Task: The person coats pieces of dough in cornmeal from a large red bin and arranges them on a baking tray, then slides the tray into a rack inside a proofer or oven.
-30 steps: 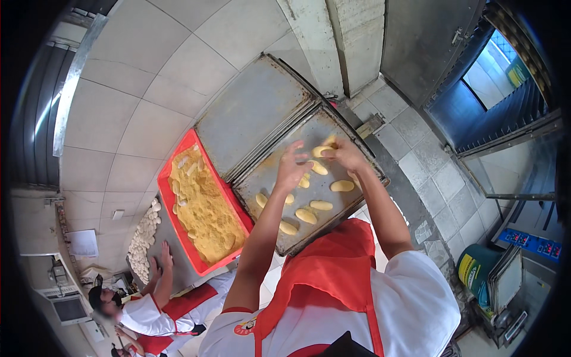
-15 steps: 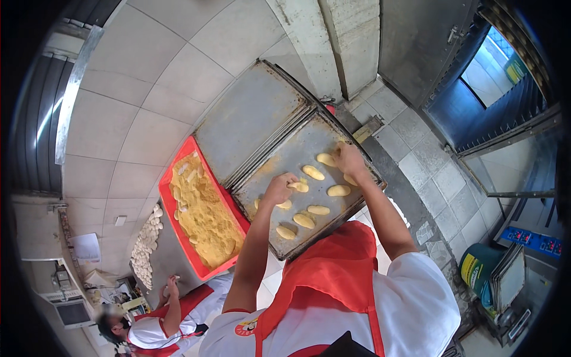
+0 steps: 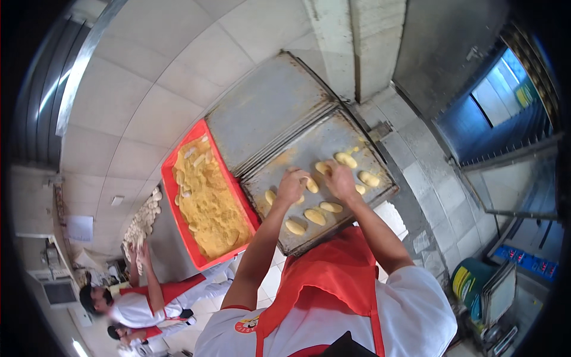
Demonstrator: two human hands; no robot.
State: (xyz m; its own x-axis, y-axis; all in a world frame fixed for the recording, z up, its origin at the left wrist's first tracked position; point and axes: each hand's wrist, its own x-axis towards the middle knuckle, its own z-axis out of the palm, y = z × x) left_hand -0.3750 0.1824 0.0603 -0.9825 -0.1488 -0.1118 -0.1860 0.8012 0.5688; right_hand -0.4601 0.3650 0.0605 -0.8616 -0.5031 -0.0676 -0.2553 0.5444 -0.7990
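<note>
Head view: the left hand [image 3: 291,185], fingers loosely curled, is at an oval dough piece [image 3: 311,185]; the right hand [image 3: 340,181], fingers bunched downward, meets a second piece [image 3: 322,168]; whether either grips, I cannot tell. Both are at the tray [image 3: 306,149] beneath. Arranging seems the step; the next move likely needs light fingers

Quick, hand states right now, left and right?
Left hand: curled, right up against a dough piece; grip can't be told.
Right hand: curled, at a second dough piece; grip can't be told.
</note>
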